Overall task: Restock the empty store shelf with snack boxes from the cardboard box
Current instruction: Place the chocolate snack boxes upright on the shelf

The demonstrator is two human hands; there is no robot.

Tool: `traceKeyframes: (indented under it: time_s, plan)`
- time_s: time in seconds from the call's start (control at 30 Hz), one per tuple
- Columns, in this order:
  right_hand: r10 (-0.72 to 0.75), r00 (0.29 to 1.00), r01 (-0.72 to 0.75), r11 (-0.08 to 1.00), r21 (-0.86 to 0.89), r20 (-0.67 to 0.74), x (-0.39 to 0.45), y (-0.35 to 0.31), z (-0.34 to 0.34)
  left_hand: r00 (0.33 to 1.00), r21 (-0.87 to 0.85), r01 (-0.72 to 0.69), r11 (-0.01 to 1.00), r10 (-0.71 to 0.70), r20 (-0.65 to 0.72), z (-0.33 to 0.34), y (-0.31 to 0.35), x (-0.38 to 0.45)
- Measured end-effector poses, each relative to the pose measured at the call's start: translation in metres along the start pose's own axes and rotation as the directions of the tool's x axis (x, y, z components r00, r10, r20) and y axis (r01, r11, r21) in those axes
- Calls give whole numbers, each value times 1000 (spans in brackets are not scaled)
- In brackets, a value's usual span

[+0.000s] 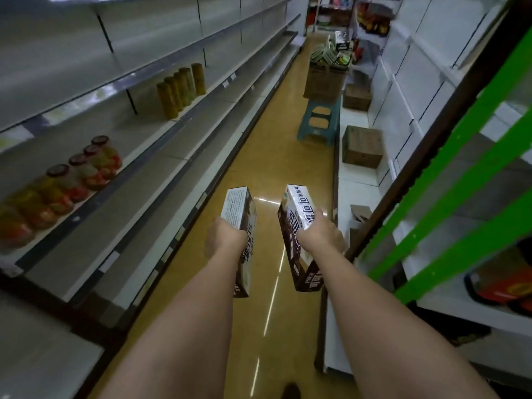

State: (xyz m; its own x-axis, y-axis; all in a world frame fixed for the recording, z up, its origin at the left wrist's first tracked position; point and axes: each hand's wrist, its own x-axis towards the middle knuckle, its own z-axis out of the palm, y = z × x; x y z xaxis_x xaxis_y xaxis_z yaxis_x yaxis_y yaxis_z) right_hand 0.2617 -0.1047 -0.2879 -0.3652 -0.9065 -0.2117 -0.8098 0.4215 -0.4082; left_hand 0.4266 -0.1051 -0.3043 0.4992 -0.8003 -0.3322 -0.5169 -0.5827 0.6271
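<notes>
My left hand [226,236] grips a white and brown snack box [237,208] held out over the aisle floor. My right hand [321,233] grips a second snack box [296,210] of the same kind, with dark chocolate pictures and white lettering on it. Both boxes are tilted, their top ends pointing away from me. Far down the aisle an open cardboard box [325,79] full of snack boxes stands on a green plastic stool [318,123]. The long grey shelves [178,145] on the left are mostly bare.
Glass jars [72,180] and tall yellow-green cans [181,87] stand on a left shelf. Closed cardboard cartons [362,146] lie on the low white shelf to the right. A green-framed rack [449,203] stands close on my right. The yellow floor [276,156] runs between the shelves.
</notes>
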Motion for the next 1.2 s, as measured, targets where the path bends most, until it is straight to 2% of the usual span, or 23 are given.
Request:
traceKeyframes:
  time_s: [0.3,0.5,0.87,1.2]
  plan:
    - [-21,1000,21,1000,5,6,137,-53,1,999,42,36,998,-35,-23,28,81,114]
    - [-31,999,31,999,40,14,245,-94,-25,998,37,55,998,-53,-43,48,169,188]
    - [-52,999,52,999,13,16,407,-148,-42,998,14,-22,1000,23,-57,94,288,322]
    - [-14,1000,14,1000,6,-12,565,-225,-34,997,-13,-66,998,65,-32,120,380,492]
